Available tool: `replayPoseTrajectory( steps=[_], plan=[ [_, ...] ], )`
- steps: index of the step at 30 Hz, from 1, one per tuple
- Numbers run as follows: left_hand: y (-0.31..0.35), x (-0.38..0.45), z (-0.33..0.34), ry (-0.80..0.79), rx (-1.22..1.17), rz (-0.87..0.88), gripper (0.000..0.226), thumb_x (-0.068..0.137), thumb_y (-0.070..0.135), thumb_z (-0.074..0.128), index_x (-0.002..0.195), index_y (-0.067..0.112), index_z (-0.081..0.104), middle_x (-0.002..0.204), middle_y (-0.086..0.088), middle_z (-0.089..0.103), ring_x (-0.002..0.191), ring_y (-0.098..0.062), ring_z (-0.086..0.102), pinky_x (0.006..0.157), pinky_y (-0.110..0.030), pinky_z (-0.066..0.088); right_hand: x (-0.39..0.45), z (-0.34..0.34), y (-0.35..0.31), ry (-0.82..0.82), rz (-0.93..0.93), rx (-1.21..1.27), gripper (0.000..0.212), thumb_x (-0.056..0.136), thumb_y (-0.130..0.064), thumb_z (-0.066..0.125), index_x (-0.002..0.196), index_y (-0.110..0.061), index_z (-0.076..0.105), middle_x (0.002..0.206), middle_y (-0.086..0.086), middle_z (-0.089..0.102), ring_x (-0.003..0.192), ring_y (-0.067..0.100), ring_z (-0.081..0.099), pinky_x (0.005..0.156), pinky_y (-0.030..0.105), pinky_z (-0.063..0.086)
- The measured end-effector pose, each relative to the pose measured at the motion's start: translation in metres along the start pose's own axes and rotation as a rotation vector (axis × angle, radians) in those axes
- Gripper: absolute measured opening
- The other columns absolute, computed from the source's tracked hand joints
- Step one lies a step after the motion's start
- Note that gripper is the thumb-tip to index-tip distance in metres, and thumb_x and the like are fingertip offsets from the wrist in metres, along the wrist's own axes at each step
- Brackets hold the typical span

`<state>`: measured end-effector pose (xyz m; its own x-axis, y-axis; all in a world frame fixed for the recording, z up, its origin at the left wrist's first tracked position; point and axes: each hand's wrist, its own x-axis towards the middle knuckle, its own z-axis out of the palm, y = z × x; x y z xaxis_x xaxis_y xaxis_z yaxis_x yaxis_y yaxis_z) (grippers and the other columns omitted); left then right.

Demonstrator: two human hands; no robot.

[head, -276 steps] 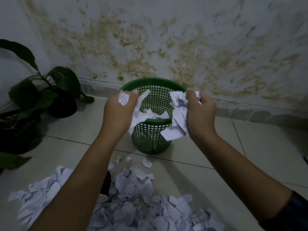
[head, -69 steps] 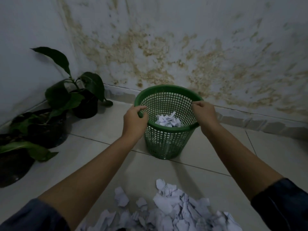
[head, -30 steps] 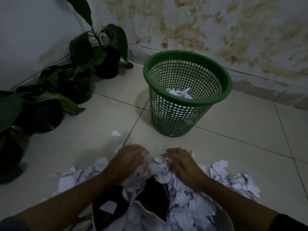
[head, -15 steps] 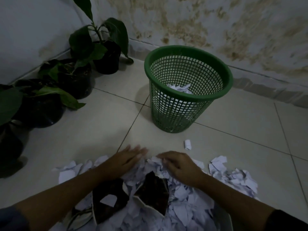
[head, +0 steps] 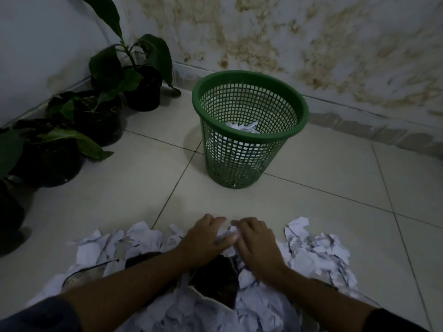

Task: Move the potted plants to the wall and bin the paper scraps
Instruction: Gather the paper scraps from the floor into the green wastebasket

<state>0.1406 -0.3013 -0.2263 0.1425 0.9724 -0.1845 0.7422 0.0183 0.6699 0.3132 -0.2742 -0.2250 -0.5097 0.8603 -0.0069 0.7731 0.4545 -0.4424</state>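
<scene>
A heap of torn white paper scraps point(head: 311, 250) covers the floor tiles close to me. Both hands lie on its far edge, almost touching. My left hand point(head: 206, 236) curls its fingers round a bunch of scraps, and my right hand point(head: 256, 240) curls over scraps beside it; a white piece shows between them. The green mesh basket point(head: 304, 111) stands upright beyond the hands, with scraps in the basket point(head: 242, 127) at its bottom. Several potted plants in black pots line the left wall: the far one point(head: 143, 92), a middle one point(head: 98, 116), a nearer one point(head: 48, 159).
The stained wall point(head: 311, 32) runs behind the basket, with a tiled skirting at its foot. A dark shape point(head: 215, 276) lies half buried in the scraps under my wrists. Bare floor tiles point(head: 335, 178) lie between the heap and the basket.
Both hands have drawn together on the heap, and their fingers have gone from spread flat to curled round scraps. The loose scrap in front of the basket is no longer seen.
</scene>
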Motion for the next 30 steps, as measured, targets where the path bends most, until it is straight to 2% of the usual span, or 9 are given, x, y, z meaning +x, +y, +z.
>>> replayPoseTrajectory(
  steps=[3, 6, 9, 13, 18, 22, 26, 28, 30],
  plan=[
    [0.005, -0.006, 0.012, -0.013, -0.106, 0.002, 0.05, 0.087, 0.059, 0.04, 0.1, 0.013, 0.053, 0.096, -0.005, 0.056, 0.089, -0.019, 0.055, 0.078, -0.035, 0.042, -0.013, 0.009, -0.01, 0.013, 0.013, -0.033, 0.047, 0.085, -0.043, 0.024, 0.101, -0.017, 0.06, 0.099, 0.006, 0.054, 0.087, 0.024, 0.053, 0.072, 0.033, 0.036],
    [0.003, -0.012, 0.017, -0.02, -0.201, 0.003, 0.041, 0.086, 0.056, 0.038, 0.084, 0.019, 0.057, 0.082, 0.001, 0.063, 0.078, -0.013, 0.058, 0.071, -0.026, 0.042, -0.014, 0.008, -0.009, -0.047, 0.074, 0.027, 0.058, 0.082, -0.048, 0.015, 0.092, -0.01, 0.058, 0.095, 0.009, 0.054, 0.081, 0.026, 0.056, 0.07, 0.032, 0.04],
    [0.004, -0.011, 0.008, 0.025, -0.295, 0.036, 0.04, 0.088, 0.043, 0.041, 0.081, 0.01, 0.065, 0.084, -0.005, 0.068, 0.078, -0.011, 0.06, 0.071, -0.023, 0.043, -0.005, -0.007, -0.005, -0.002, 0.078, 0.188, 0.036, 0.094, -0.033, 0.037, 0.067, -0.013, 0.051, 0.075, 0.014, 0.058, 0.066, 0.014, 0.049, 0.065, 0.026, 0.032],
    [0.01, -0.001, -0.025, 0.197, -0.35, 0.065, 0.031, 0.088, 0.032, 0.053, 0.067, 0.012, 0.061, 0.07, -0.003, 0.066, 0.066, -0.003, 0.057, 0.066, -0.021, 0.043, 0.015, -0.036, -0.009, 0.154, 0.136, 0.346, 0.051, 0.095, -0.017, 0.052, 0.049, -0.023, 0.032, 0.045, -0.006, 0.033, 0.049, 0.003, 0.046, 0.053, 0.025, 0.024],
    [0.042, 0.01, -0.075, 0.429, -0.389, 0.121, 0.03, 0.091, 0.024, 0.058, 0.062, 0.019, 0.058, 0.06, 0.015, 0.062, 0.058, 0.0, 0.054, 0.06, -0.018, 0.042, 0.04, -0.069, -0.026, 0.363, 0.13, 0.484, 0.055, 0.095, -0.018, 0.052, 0.048, -0.027, 0.028, 0.038, -0.004, 0.029, 0.042, 0.002, 0.038, 0.046, 0.014, 0.025],
    [0.069, 0.01, -0.097, 0.518, -0.461, 0.192, 0.029, 0.092, 0.024, 0.056, 0.081, 0.0, 0.067, 0.076, -0.006, 0.071, 0.069, -0.01, 0.063, 0.064, -0.02, 0.047, 0.048, -0.094, -0.042, 0.461, 0.156, 0.621, 0.049, 0.095, -0.022, 0.052, 0.049, -0.022, 0.037, 0.041, -0.011, 0.044, 0.043, 0.002, 0.039, 0.046, 0.014, 0.028],
    [0.108, 0.005, -0.112, 0.526, -0.537, 0.252, 0.02, 0.092, 0.016, 0.054, 0.081, 0.006, 0.067, 0.074, -0.002, 0.07, 0.067, 0.005, 0.06, 0.063, -0.008, 0.043, 0.052, -0.121, -0.058, 0.548, 0.119, 0.758, 0.038, 0.096, -0.026, 0.05, 0.074, 0.0, 0.065, 0.07, 0.013, 0.069, 0.065, 0.023, 0.064, 0.06, 0.032, 0.051],
    [0.125, 0.008, -0.126, 0.548, -0.572, 0.284, 0.025, 0.093, 0.017, 0.053, 0.078, 0.004, 0.067, 0.072, -0.008, 0.07, 0.064, 0.001, 0.059, 0.061, -0.01, 0.045, 0.058, -0.141, -0.067, 0.628, 0.075, 0.779, 0.037, 0.097, -0.025, 0.049, 0.077, 0.003, 0.065, 0.07, 0.018, 0.066, 0.062, 0.019, 0.061, 0.057, 0.029, 0.049],
    [0.139, 0.016, -0.144, 0.604, -0.574, 0.31, 0.027, 0.094, 0.018, 0.051, 0.071, 0.012, 0.064, 0.062, 0.005, 0.067, 0.059, 0.005, 0.058, 0.057, -0.008, 0.042, 0.067, -0.164, -0.075, 0.707, 0.053, 0.784, 0.041, 0.097, -0.023, 0.049, 0.065, 0.001, 0.057, 0.056, 0.012, 0.056, 0.051, 0.012, 0.049, 0.049, 0.024, 0.04]
  ],
)
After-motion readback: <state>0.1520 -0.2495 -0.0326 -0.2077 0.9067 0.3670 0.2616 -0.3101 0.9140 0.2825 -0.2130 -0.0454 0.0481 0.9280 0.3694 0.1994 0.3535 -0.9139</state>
